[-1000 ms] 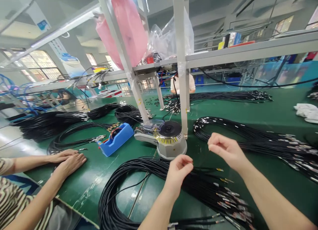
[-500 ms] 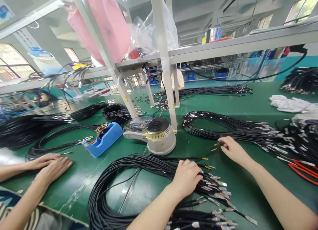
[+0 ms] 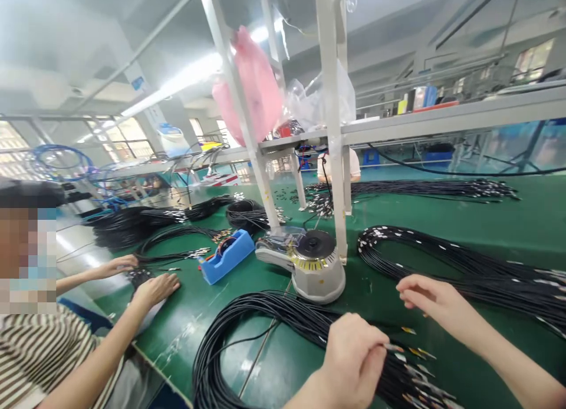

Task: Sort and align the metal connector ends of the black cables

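My left hand (image 3: 354, 353) is closed over the near bundle of black cables (image 3: 239, 306). Between its thumb and forefinger sticks out one cable end (image 3: 392, 347) with a pale tip. My right hand (image 3: 435, 300) is raised to the right, its fingers curled in toward the thumb. What those fingers hold, if anything, is hidden; a small yellowish bit shows just under them. Below and between my hands lie cable ends with yellow tips (image 3: 420, 353). The bundle curves in a wide loop to the left, and its tagged ends fan out at lower right.
A round grey tape dispenser (image 3: 318, 279) stands beyond the bundle, by the white shelf posts (image 3: 333, 161). Left of it is a blue tape holder (image 3: 227, 259). Another looped cable bundle (image 3: 407, 238) lies at right. A co-worker's hands (image 3: 157, 288) rest on the table at left.
The view has swung left and up. My left hand has gone from lying flattish on the bundle to pinching a cable end. The yellow-tipped cable at my right fingertips no longer shows clearly.
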Action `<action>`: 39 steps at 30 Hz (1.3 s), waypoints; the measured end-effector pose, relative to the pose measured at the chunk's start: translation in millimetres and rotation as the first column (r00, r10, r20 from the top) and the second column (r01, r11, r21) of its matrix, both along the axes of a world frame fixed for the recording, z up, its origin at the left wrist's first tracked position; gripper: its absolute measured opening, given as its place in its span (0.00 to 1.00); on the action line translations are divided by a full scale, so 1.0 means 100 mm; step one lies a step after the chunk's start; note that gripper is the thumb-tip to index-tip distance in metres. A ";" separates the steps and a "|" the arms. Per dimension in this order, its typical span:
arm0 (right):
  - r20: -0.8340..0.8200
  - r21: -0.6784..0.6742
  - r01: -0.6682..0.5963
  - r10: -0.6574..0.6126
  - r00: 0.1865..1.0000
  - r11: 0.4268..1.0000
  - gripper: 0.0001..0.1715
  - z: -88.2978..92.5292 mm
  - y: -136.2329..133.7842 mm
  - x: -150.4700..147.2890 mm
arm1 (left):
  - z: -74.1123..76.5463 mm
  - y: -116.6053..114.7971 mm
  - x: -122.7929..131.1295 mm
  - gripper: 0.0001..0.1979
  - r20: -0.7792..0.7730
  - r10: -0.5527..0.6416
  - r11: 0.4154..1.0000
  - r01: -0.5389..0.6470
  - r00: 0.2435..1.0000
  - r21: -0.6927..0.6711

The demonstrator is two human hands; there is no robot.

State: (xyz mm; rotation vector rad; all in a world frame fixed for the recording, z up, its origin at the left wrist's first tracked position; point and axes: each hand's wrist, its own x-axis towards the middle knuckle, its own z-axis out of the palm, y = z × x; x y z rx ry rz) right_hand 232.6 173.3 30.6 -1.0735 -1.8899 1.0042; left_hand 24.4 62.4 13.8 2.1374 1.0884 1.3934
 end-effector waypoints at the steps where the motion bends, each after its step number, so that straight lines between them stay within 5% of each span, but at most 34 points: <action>1: -0.048 -0.066 -0.053 0.049 0.998 0.996 0.10 0.05 0.00 -0.15 | 0.00 -0.01 0.00 0.12 0.022 -0.039 0.999 0.039 0.999 -0.034; 4: -0.202 -0.196 -0.145 0.105 0.974 0.970 0.11 0.12 0.03 -0.65 | -0.04 0.06 0.00 0.09 0.348 -0.054 0.958 0.147 0.936 -0.245; 7: -0.334 -0.325 -0.157 0.042 0.942 0.933 0.14 0.10 0.13 -1.13 | -0.06 0.22 -0.03 0.08 0.752 0.024 0.748 0.488 0.659 -0.451; 10: -0.362 -0.399 -0.145 -0.010 0.932 0.905 0.18 0.05 0.25 -1.42 | -0.03 0.35 -0.08 0.11 0.879 0.145 0.573 0.685 0.454 -0.449; 15: -0.362 -0.410 -0.129 -0.031 0.932 0.903 0.18 -0.02 0.33 -1.54 | 0.01 0.38 -0.10 0.10 0.912 0.215 0.591 0.697 0.348 -0.405; 22: -0.456 -0.313 -0.172 0.010 0.890 0.934 0.12 0.17 0.26 -1.50 | 0.02 0.35 -0.07 0.10 0.908 0.229 0.684 0.606 0.351 -0.406; 27: -0.606 -0.165 -0.219 0.077 0.792 0.962 0.15 0.43 0.03 -1.05 | 0.03 0.33 -0.05 0.11 0.869 0.215 0.692 0.558 0.446 -0.458; 34: -0.091 -0.102 -0.190 0.181 0.979 0.977 0.21 0.09 -0.32 -0.66 | 0.06 0.28 0.00 0.09 0.755 0.214 0.708 0.433 0.620 -0.557; 39: -0.067 -0.081 -0.155 0.150 0.986 0.985 0.21 -0.02 -0.39 -0.68 | 0.04 0.26 0.03 0.10 0.706 0.212 0.710 0.390 0.676 -0.586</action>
